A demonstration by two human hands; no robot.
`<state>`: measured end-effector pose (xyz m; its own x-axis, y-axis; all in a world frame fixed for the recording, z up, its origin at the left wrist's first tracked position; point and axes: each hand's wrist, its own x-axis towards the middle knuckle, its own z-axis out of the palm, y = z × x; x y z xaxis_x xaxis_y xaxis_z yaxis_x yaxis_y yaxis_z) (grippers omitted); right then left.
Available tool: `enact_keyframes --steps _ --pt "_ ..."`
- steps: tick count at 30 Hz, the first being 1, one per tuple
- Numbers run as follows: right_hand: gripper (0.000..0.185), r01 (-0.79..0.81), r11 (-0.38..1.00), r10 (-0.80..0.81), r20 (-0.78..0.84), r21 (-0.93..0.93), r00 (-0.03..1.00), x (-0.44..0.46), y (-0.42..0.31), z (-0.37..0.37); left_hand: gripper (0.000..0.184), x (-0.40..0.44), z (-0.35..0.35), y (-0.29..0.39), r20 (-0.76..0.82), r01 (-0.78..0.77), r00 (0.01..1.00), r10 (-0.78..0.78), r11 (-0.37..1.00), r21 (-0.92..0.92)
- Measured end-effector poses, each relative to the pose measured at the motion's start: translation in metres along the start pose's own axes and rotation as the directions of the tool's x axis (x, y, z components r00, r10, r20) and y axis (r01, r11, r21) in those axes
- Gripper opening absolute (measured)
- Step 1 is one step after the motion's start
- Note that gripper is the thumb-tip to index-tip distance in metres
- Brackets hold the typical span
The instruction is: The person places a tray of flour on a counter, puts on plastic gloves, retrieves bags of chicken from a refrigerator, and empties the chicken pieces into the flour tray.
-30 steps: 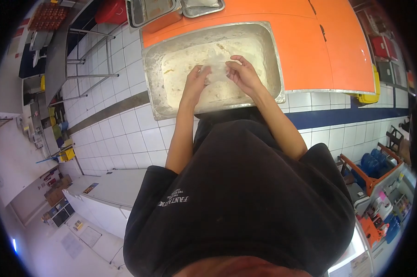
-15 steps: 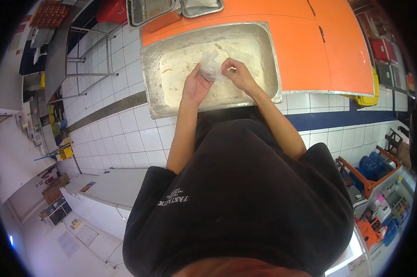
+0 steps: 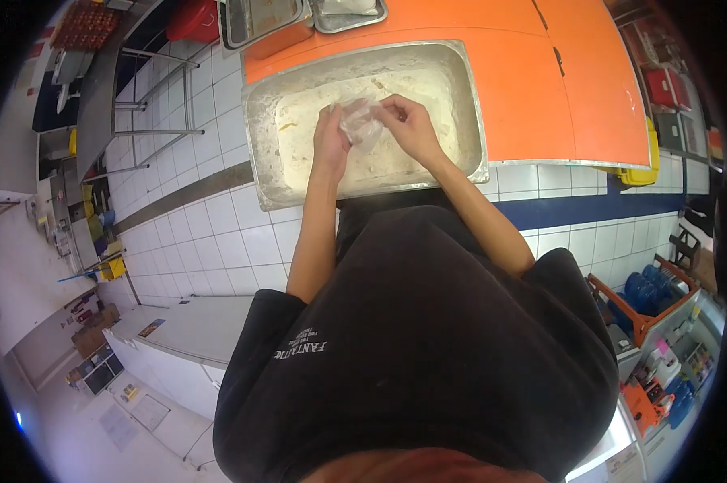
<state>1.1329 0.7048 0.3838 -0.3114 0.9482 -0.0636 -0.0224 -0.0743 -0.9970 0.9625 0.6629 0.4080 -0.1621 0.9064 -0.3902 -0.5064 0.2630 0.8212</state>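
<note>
Left hand (image 3: 330, 146): cupped round plastic bag (image 3: 362, 126), likely steadying it; right hand (image 3: 414, 133): pinching bag's edge; metal tub (image 3: 299, 84) beneath both.

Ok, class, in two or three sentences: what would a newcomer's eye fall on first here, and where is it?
First, probably, the bright orange countertop at upper centre and right. Next, the large metal basin in front of the person, with pale powder inside. Above it, the left hand holds a translucent plastic bag, the right hand's fingers at its edge.
</note>
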Motion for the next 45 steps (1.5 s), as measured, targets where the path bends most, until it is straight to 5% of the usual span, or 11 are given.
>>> enact_keyframes --steps 5,7,13,20,26,28,31,34,41,43,45 --pt "0.021 -0.046 0.983 0.051 -0.026 0.179 0.998 0.006 0.003 -0.010 0.030 -0.005 0.010 0.006 -0.061 -0.034 0.997 0.039 0.995 0.091" --pt "0.016 -0.194 0.909 0.199 0.025 0.369 0.980 0.005 -0.007 -0.009 0.030 -0.002 0.011 0.004 -0.090 -0.064 0.993 0.073 0.993 0.103" --pt "0.012 -0.175 0.906 0.140 0.117 0.385 0.983 0.000 -0.010 -0.015 0.030 -0.005 0.012 0.011 -0.147 -0.090 0.982 0.117 0.980 0.180" --pt "0.027 -0.371 0.724 0.300 0.219 0.581 0.929 -0.012 -0.024 -0.017 0.026 -0.008 0.005 0.006 -0.006 -0.031 0.999 0.031 0.997 0.065" --pt "0.030 -0.327 0.908 0.273 0.221 0.262 0.936 -0.012 -0.016 -0.019 0.021 -0.015 0.009 0.007 0.134 0.054 0.989 -0.059 0.998 0.044" --pt "0.019 -0.181 0.974 0.170 0.088 0.133 0.981 -0.010 -0.005 -0.018 0.017 -0.023 0.013 0.008 0.206 -0.072 0.979 -0.002 0.934 0.350" --pt "0.017 -0.046 0.998 0.049 0.068 -0.050 0.997 -0.009 0.002 -0.024 0.015 -0.017 0.008 -0.006 0.110 -0.185 0.983 0.149 0.830 0.526" --pt "0.017 -0.194 0.971 0.158 0.236 0.139 0.959 -0.015 -0.023 -0.027 0.015 -0.002 -0.014 -0.024 -0.023 -0.248 0.942 0.335 0.739 0.626" --pt "0.019 -0.165 0.983 0.149 0.181 0.077 0.972 -0.027 -0.036 -0.016 0.019 -0.024 0.010 -0.009 -0.129 -0.314 0.864 0.487 0.720 0.619" --pt "0.028 0.063 0.965 -0.041 0.094 -0.253 0.995 -0.028 -0.029 -0.014 0.023 -0.030 0.017 -0.008 -0.080 -0.392 0.877 0.474 0.801 0.453" --pt "0.026 0.099 0.959 -0.105 -0.008 -0.267 0.994 -0.030 -0.027 -0.009 0.024 -0.031 0.018 -0.011 -0.035 -0.410 0.880 0.474 0.794 0.449"
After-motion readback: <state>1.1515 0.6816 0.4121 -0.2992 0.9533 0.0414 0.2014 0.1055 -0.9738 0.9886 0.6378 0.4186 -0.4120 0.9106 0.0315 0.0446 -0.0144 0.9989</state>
